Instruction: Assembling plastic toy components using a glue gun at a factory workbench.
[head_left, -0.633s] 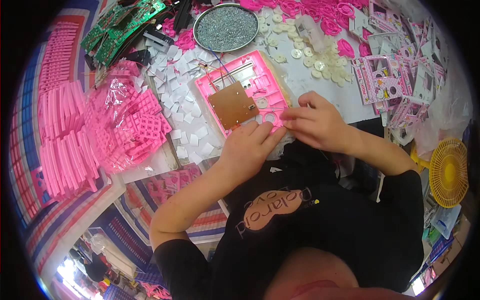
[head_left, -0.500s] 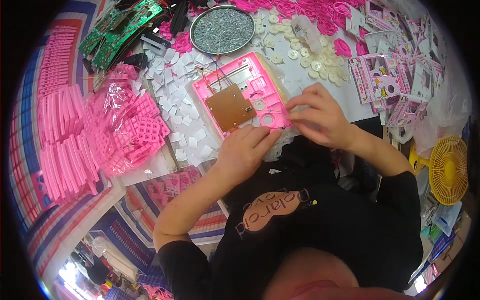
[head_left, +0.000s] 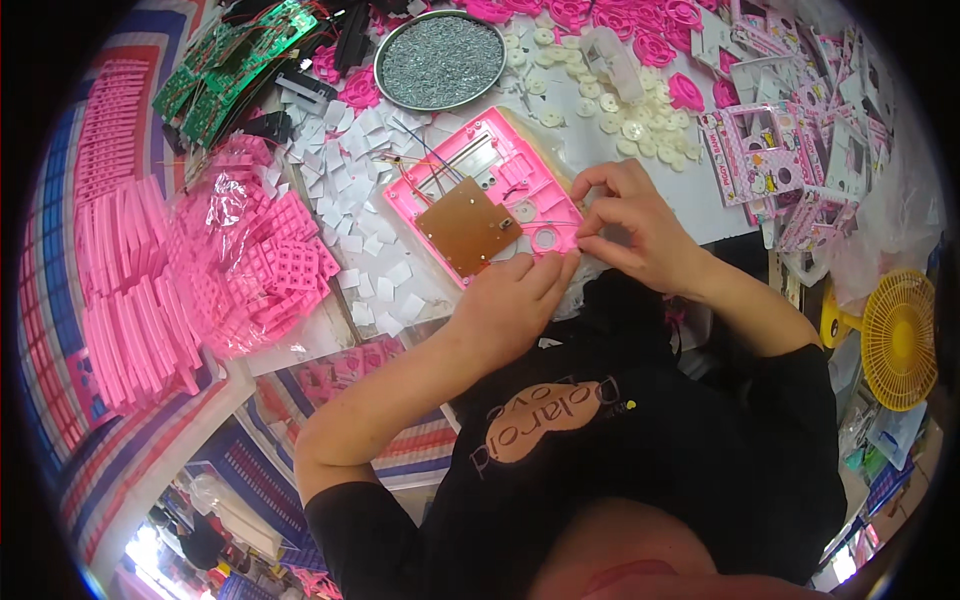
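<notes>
A shallow pink plastic casing (head_left: 400, 197) lies open on the table before me. A brown circuit board (head_left: 466, 226) with thin wires rests tilted across its left half. My left hand (head_left: 508, 308) is closed at the casing's near edge, with fingertips gripping by its right corner. My right hand (head_left: 640, 228) hovers over that same corner, its thumb and forefinger brought together in a pinch. Whatever small part or wire sits between those fingertips is too small to tell. A round hole shows in the casing beside the left fingertips.
A round metal tray (head_left: 440, 62) of screws stands behind the casing. White paper squares (head_left: 345, 185) are scattered left of it, near bagged pink keypads (head_left: 255, 260) and green circuit boards (head_left: 235, 70). Cream discs (head_left: 635, 130) and printed panels (head_left: 765, 155) lie right. A yellow fan (head_left: 898, 340) stands far right.
The casing has turned slightly counterclockwise, the board with it. My left hand has slid a little right, toward my right hand. My right fingers have drawn closer into a pinch.
</notes>
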